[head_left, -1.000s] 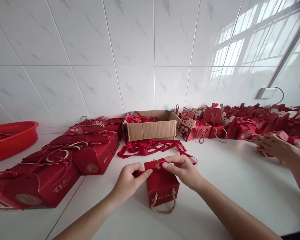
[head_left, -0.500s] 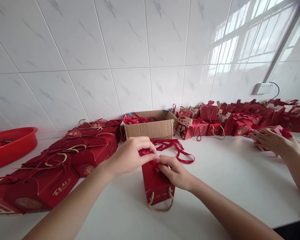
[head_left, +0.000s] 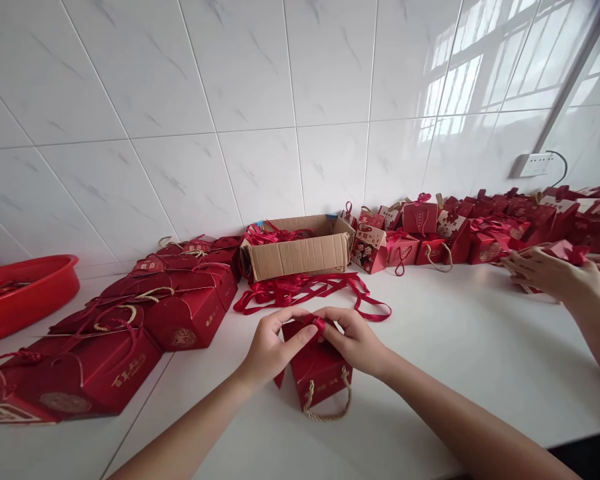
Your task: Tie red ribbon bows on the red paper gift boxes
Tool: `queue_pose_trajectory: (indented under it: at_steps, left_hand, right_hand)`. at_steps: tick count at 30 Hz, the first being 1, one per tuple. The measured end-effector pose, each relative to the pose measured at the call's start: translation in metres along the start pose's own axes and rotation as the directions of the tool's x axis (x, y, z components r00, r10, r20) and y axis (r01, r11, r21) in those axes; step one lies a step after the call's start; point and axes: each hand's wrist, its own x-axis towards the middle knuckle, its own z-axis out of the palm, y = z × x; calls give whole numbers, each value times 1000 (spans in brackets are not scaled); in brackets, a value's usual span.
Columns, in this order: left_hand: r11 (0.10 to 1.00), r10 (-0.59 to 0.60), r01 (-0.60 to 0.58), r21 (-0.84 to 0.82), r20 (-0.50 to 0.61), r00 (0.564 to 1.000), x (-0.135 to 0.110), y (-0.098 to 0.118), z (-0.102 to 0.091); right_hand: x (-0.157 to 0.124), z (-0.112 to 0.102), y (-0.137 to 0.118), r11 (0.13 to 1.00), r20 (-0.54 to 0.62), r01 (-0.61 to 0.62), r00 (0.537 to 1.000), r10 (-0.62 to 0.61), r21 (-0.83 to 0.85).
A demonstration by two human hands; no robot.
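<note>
Both the left hand (head_left: 273,347) and the right hand (head_left: 357,341) pinched a red ribbon (head_left: 319,325) between thumb and fingers, close together over the top of a small red box (head_left: 317,367). That box stood on the white counter (head_left: 460,333), its rope handle (head_left: 330,417) on the near side, with loose ribbons (head_left: 280,288) and a cardboard carton (head_left: 300,259) beyond it. Fingers hid much of the pinched ribbon, so its shape was unclear.

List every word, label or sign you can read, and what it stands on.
"百年好合": large red box, front left.
"歡喜": red label farther back on the left.
Too small or blurred: all other print, including the centre box's and the small boxes' at right.
</note>
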Motion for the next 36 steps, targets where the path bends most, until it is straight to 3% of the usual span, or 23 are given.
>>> queue_pose_trajectory:
  at_steps: [4,7,9,12,14,16,19,22,24,30,36]
  left_hand:
    - [1000,19,-19,25,-5,1000,-2,-1,2]
    - [975,81,-94,201,71,994,5,6,-9]
    - [973,67,-89,211,107,992,9,12,-19]
    - [997,-16,28,-65,175,984,12,17,-29]
    - [945,-33,88,-315,176,984,11,18,-27]
    - [898,-28,92,-430,153,988,7,16,-19]
    - [953,-39,70,-293,111,993,2,13,-6]
    - [998,-49,47,-45,-44,998,-1,10,0]
    - [998,-56,59,29,-88,995,-1,9,0]
    - [992,-128,128,-4,-78,989,-1,8,-3]
    - [980,-176,163,-114,-108,978,-2,5,1]
  right_hand:
    - [-1,2,2,998,-27,-40,999,41,43]
    - [-1,4,3,997,-58,-64,996,67,53]
    - [-2,5,3,997,-66,-66,995,69,46]
    - [-2,6,2,999,-57,-41,998,42,8]
    - [-2,6,2,999,-54,-26,998,25,-19]
    - [-3,7,2,999,-60,-27,998,26,-23]
    - [-4,8,3,1000,-84,-14,996,14,-3]
    - [-5,9,2,1000,-82,10,997,-9,13]
    - [-6,9,2,1000,-66,3,998,-2,23]
    - [-7,8,1,999,-88,-36,995,36,10]
    - [-7,9,0,1000,-68,21,997,-21,0]
